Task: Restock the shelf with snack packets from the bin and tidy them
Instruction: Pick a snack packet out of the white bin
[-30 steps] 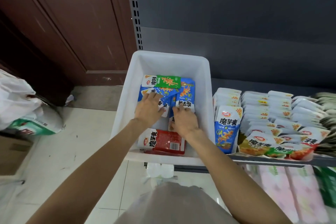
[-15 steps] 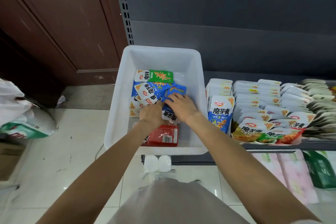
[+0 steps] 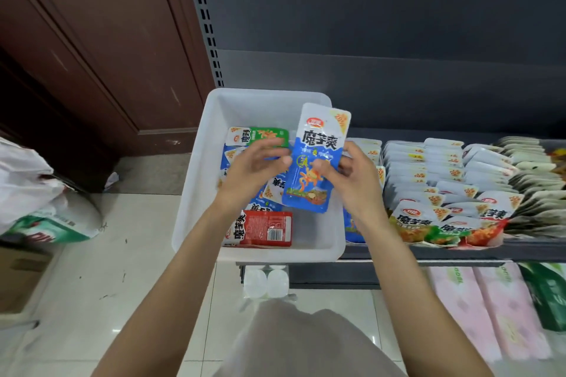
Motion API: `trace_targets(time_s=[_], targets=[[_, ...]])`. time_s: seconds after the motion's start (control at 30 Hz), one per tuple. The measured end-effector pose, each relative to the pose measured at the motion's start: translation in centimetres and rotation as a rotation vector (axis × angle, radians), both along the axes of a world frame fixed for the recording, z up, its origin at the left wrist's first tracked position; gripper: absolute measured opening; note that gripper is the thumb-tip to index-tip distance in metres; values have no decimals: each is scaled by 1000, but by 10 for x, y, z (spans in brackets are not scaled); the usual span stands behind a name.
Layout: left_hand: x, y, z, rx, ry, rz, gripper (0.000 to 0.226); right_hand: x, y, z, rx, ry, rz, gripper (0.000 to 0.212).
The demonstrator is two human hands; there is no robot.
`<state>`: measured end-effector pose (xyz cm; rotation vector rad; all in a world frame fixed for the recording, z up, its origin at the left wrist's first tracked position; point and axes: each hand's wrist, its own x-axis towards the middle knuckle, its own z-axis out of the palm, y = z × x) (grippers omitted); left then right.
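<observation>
Grip: a blue-and-white snack packet [image 3: 315,159] is held upright above the bin, pinched at its right edge by the right hand [image 3: 356,180], whose thumb is pressed on the printed front.
Left hand: the left hand [image 3: 254,167] is raised just beside the packet's left edge, fingers loosely curled, with fingertips [image 3: 286,160] at the edge; whether the packet is actually gripped by it cannot be told.
Held packet: its white top is turned toward the shelf back and its blue bottom toward the person, the printed face being shown to the camera.
Bin: a white plastic bin [image 3: 196,193] is set at the left end of the shelf, directly below the hands.
Bin contents: a green packet [image 3: 260,135] is laid at the far side, several blue packets [image 3: 272,190] are piled in the middle partly hidden by the hands, and a red packet [image 3: 260,228] is laid flat near the front wall.
Shelf: on the dark shelf [image 3: 459,252] to the right of the bin, rows of packets [image 3: 435,174] are stacked overlapping, front to back.
Shelf front: yellow, green and red packets are seen at the front edge of the rows.
Below: pink wrapped packs [image 3: 490,309] are stored on the lower level.
Floor side: a white bag [image 3: 33,193] is left on the tiled floor to the left.
</observation>
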<state>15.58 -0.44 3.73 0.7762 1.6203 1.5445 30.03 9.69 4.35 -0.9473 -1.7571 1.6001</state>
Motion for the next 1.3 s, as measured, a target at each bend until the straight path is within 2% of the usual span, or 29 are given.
trace_targets(time_s=[0.07, 0.2, 0.27, 0.37, 0.4, 0.5, 0.57, 0.7, 0.87, 0.97, 1.07, 1.13, 1.23, 1.3], targets=[[22, 6, 3, 1, 53, -116, 23, 20, -2, 10, 18, 12, -7, 27], [58, 28, -1, 30, 236, -104, 20, 55, 10, 26, 229, -17, -137, 40], [68, 39, -8, 10, 332, -111, 22, 71, 22, 36, 427, -122, -176, 41], [80, 49, -20, -81, 444, -148, 19, 85, 40, 37, 687, -391, -95, 29], [83, 51, -24, -106, 519, -158, 18, 86, 44, 34, 778, -461, -61, 25], [91, 52, -31, -181, 900, -153, 15, 87, 53, 20, 994, -598, 30, 19], [91, 53, -35, -208, 1032, -144, 21, 85, 58, 12, 1085, -685, 63, 14], [84, 60, -45, -174, 1108, -74, 28, 77, 64, 1, 1221, -873, 162, 4], [81, 68, -53, -208, 1114, -26, 31, 61, 67, -8, 1265, -1034, 182, 8], [79, 68, -49, -170, 974, 61, 32, 62, 70, -5, 1195, -974, 89, 22], [67, 51, -39, -72, 811, 222, 25, 63, 60, 3, 1078, -708, -81, 23], [51, 34, -35, -52, 736, 303, 19, 59, 47, 9, 988, -537, -106, 19], [15, 8, -40, -184, 732, 306, 17, 38, 24, 10, 857, -350, 11, 16], [-8, 0, -55, -378, 781, 193, 22, 13, 11, 1, 783, -344, 154, 17]])
